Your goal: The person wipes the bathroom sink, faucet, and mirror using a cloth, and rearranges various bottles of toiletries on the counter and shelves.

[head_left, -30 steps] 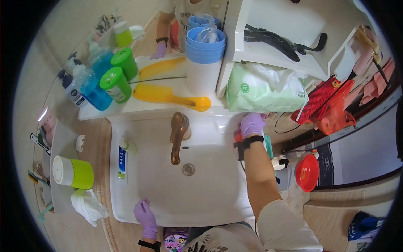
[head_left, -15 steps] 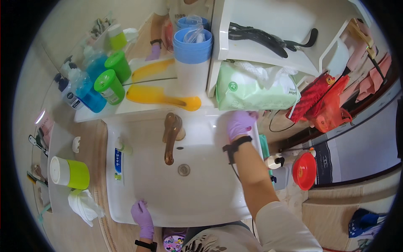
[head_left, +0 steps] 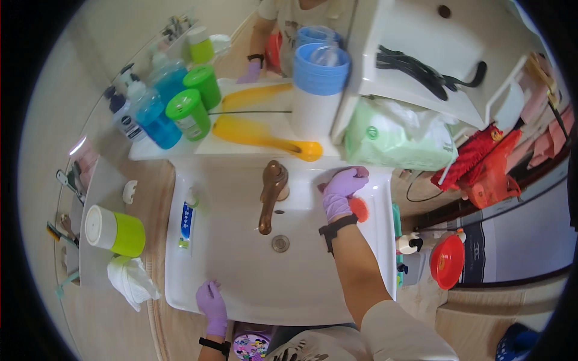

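Observation:
My right hand (head_left: 344, 191), in a purple glove, is closed at the back right corner of the white sink (head_left: 241, 295). A coral-red piece that looks like a sponge (head_left: 359, 209) sticks out from under it beside the wrist. My left hand (head_left: 212, 305), also gloved in purple, rests at the sink's front left rim with its fingers curled in; nothing shows in them. Between the hands lie the bronze faucet (head_left: 272, 195) and the drain (head_left: 280, 243). A toothpaste tube (head_left: 186, 224) lies on the left rim.
On the back ledge stand soap bottles (head_left: 153, 117), a green canister (head_left: 188, 114), a yellow brush-like tool (head_left: 265, 137), stacked blue-and-white cups (head_left: 322, 90) and a wipes pack (head_left: 397, 135). A green-and-white canister (head_left: 115, 230) is at left, a red basin (head_left: 447, 262) at right.
The view has swung, so the scene sits farther right. My right hand has turned and shifted on the back right rim, and more of the coral-red sponge shows. My left hand stays by the front rim.

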Available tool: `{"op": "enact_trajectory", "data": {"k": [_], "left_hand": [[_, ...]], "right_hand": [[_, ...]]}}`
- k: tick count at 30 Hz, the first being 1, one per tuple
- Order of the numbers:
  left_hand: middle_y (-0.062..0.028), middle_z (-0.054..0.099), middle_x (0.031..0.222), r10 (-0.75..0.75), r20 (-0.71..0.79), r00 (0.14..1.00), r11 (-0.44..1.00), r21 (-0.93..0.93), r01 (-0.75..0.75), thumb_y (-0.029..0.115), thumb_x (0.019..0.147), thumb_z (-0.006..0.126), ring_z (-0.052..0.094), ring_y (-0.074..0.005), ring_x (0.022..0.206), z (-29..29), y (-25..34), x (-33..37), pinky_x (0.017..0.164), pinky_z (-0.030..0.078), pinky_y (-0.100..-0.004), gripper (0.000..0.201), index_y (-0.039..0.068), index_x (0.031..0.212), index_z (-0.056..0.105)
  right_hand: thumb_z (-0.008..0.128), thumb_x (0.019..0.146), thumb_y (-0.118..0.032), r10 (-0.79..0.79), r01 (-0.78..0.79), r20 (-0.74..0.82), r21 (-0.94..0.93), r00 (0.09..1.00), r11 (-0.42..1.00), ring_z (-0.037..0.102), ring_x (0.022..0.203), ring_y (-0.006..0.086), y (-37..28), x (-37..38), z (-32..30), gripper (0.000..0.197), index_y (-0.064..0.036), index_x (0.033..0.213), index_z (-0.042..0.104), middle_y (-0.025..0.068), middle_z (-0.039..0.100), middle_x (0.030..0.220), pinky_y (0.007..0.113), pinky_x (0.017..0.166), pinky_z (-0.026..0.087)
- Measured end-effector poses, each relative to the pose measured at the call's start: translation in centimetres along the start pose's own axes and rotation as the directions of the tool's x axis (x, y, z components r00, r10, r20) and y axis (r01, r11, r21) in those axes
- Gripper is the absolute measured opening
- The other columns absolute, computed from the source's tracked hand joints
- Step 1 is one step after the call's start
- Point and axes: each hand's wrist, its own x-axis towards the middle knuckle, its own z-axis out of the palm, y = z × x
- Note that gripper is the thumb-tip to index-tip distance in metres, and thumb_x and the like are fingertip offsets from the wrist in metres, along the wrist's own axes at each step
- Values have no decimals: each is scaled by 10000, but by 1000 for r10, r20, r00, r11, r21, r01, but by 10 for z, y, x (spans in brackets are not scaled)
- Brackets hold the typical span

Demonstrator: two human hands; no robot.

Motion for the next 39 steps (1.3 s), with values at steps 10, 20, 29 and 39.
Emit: {"op": "enact_trajectory", "data": {"k": [10,20,29,39], "left_hand": [[-86,627,724,-54,-67,996,995,82,59,129,856,475,553,-207,739,-31,-31,1,686,427,-329,169,28,822,606],[-57,635,737,34,-78,996,988,155,-21,142,841,475,547,-247,767,-19,-40,2,719,412,-357,162,52,811,607],[-63,631,725,36,-104,994,988,156,-20,135,837,483,559,-242,729,-41,-44,-1,711,419,-346,159,53,814,617],[-67,602,737,84,-87,993,962,266,-58,162,839,497,541,-260,735,-47,-51,-8,695,405,-368,162,70,783,617]], "right_hand": [[480,761,11,55,-224,764,119,643,967,522,724,217,-108,-81,-46,81,-45,805,443,83,494,754,315,702,435],[566,717,-133,-301,359,896,177,327,917,537,816,311,-55,-110,-50,124,-74,824,583,119,565,837,400,730,422],[550,746,-176,-24,699,994,94,-110,709,546,841,291,-46,-75,-98,167,-108,889,600,124,552,877,404,696,453],[565,750,-159,-197,626,931,354,-308,694,495,925,278,-61,-90,-125,189,-80,920,589,86,519,1001,412,735,436]]}}
